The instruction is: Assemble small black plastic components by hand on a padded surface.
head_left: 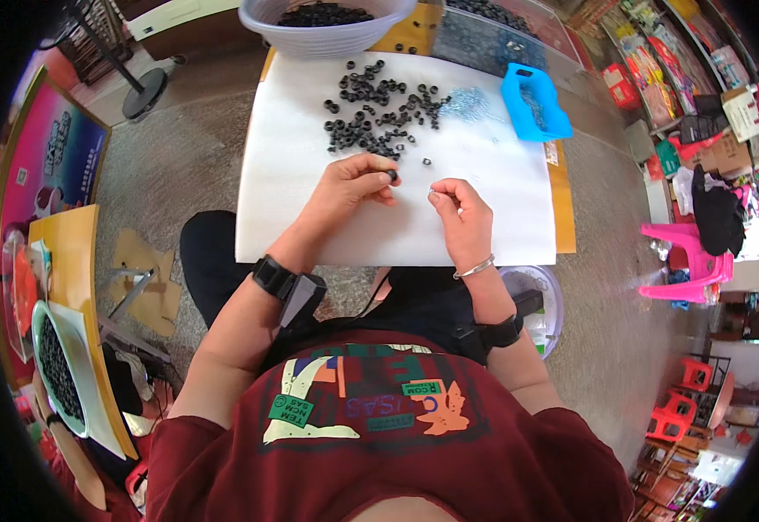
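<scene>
Over the white-covered table, my left hand [355, 186] pinches a small black ring-shaped part [391, 175] between thumb and fingertips. To its right, my right hand [462, 216] is closed in a pinch on a tiny shiny metal piece [432, 192], too small to name. The hands are apart. Beyond them lies a loose spread of black ring-shaped parts [364, 135], with one single part [427, 161] nearer my right hand. A scatter of small shiny pieces [473, 105] lies beside a bright blue plastic holder [556, 127] at the far right.
A pale basin [327, 42] of black parts stands at the table's far edge, next to a clear bin [505, 39]. Under the right edge is a white bucket [553, 304]. Left, another person's arm [75, 457] is by a bowl of black parts [86, 409]. Pink stool [692, 261] right.
</scene>
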